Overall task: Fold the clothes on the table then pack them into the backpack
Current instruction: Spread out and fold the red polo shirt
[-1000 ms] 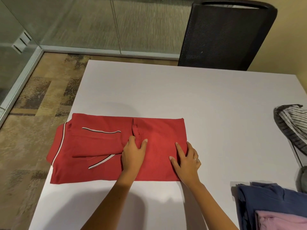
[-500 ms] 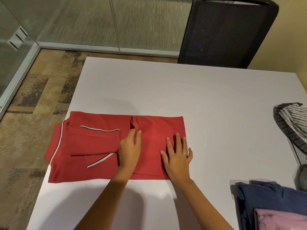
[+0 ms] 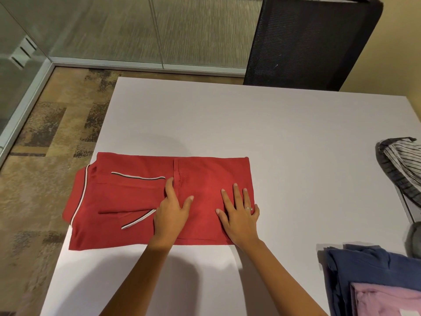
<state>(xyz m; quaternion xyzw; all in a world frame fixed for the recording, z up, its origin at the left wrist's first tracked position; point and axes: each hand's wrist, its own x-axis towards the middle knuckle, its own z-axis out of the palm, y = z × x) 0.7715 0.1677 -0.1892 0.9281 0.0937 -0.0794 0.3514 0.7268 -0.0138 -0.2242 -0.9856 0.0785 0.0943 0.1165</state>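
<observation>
Since the earlier frame the right hand [image 3: 239,215] has slid a little toward the centre of the shirt [image 3: 136,201], and the left hand [image 3: 172,213] has opened its thumb outward. Both hands lie flat on the red cloth with fingers spread; they press it down and grasp nothing.

The shirt lies at the centre left of the frame on the white surface [image 3: 273,133], folded into a long strip. Its long axis runs left to right across the picture, and its collar end hangs a little over the left edge of the surface. The sleeves with striped trim are tucked in on the left half.

The left hand rests almost at the middle of the strip, the right hand near its right end. So the next fold is probably across the long axis, and the right hand is nearer to the free end that would be lifted.

Other clothes wait at the right of the frame: a striped piece [image 3: 403,165], and a blue one [image 3: 364,270] with a pink one [image 3: 387,299] on it. No backpack is clearly seen.
</observation>
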